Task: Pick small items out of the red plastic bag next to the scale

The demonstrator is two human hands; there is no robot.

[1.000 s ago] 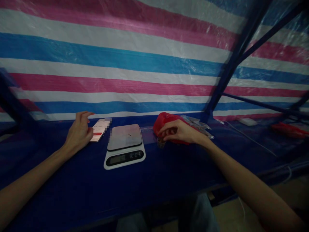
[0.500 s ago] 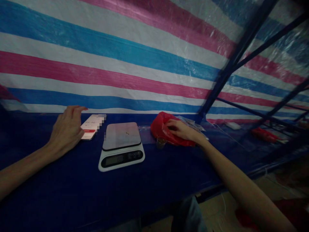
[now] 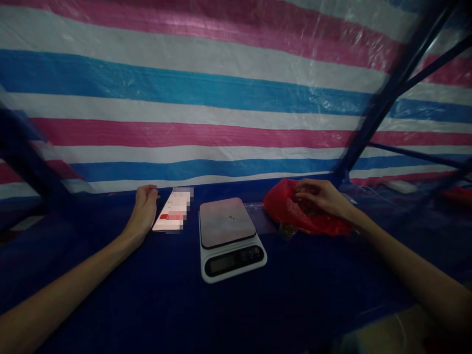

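Red bag (image 3: 291, 209) contents seemingly under right hand (image 3: 320, 199)

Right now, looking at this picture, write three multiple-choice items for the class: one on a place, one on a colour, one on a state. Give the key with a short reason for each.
1. Where does the kitchen scale stand?
A. Between the phone and the red bag
B. To the right of the red bag
C. On top of the phone

2. What colour is the covering of the table?
A. Yellow
B. Dark blue
C. White

3. What is the right hand doing?
A. Pressing a scale button
B. Lifting the scale
C. Resting on the red bag, fingers curled into it

Key:
1 A: the phone lies to the scale's left and the bag to its right.
2 B: the surface under everything is dark blue.
3 C: the hand sits on top of the bag, while the left hand rests beside the phone.
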